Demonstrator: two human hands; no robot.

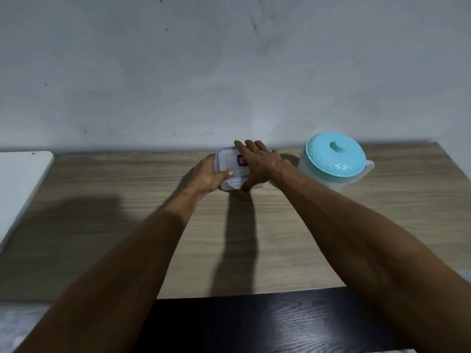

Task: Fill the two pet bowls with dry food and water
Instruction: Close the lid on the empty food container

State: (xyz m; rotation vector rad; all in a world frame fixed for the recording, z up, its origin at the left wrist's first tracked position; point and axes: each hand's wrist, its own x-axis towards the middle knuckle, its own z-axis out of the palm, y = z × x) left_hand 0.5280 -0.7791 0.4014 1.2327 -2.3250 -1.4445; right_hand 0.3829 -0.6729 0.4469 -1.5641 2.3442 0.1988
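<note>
**Plastic box shut, bowls nowhere in view**

Clear plastic makes up the snap-lid container, which sits at 12 o'clock on the wood-grain table, on the far side close to the grey wall. Its blue-edged lid carries a red-and-blue label and appears to be seated on the box.

The left hand grips the 9 o'clock end, with fingers wrapped round the side and the thumb laid on the lid. The right hand lies flat across the lid. Its fingers are straight and a little spread toward the far edge, and its thumb reaches down at the 6 o'clock edge. A latch flap seems to jut out there, but whether it is being lifted cannot be told.

By this reading the task is at its very start. The box, presumably the dry food, is not yet open. Neither pet bowl shows anywhere, so nothing can be counted as filled. Opening, pouring the food and pouring the water all seem to be left.

What the box holds cannot be made out, since the hands cover most of it.

At 3 o'clock of the box, apart from it, stands a translucent pitcher with its teal lid on. Its water level is not readable.

A white surface lies at 9 o'clock, and a dark wood-grain surface at 6 o'clock.
</note>
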